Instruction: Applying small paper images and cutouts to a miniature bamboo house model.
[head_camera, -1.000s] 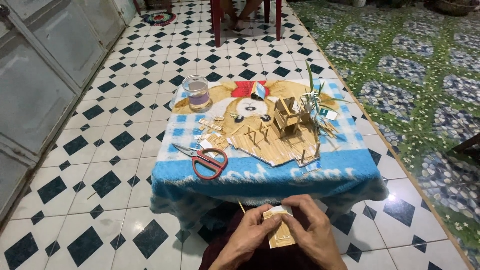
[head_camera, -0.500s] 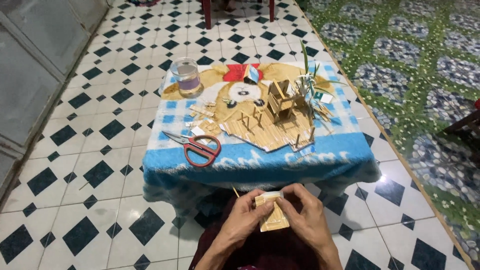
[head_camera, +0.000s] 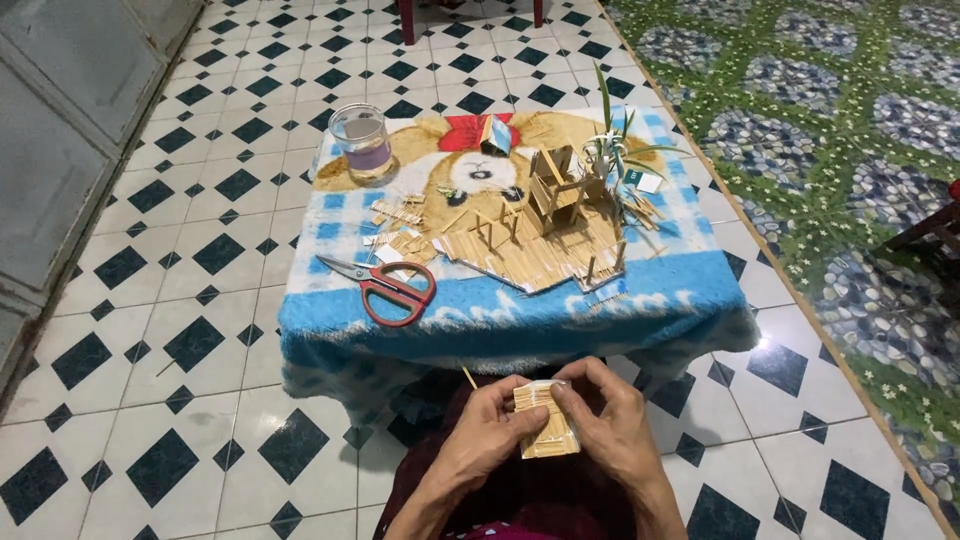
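two hands: both work low at the lap, below the table edge.
scissors (head_camera: 385, 288): lie unmoved on blue cloth (head_camera: 520, 320).
left hand (head_camera: 487, 440): fingers clamped on stick panel (head_camera: 545, 425).
right hand (head_camera: 610, 425): fingers pinch the panel's right edge.
change: view has closed in; grip unchanged.

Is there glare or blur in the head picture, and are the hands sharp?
Head view: even light, a small glare spot on the floor tile beside the table; left hand, right hand and stick panel reasonably sharp; straight tile lines bow slightly near the edges.
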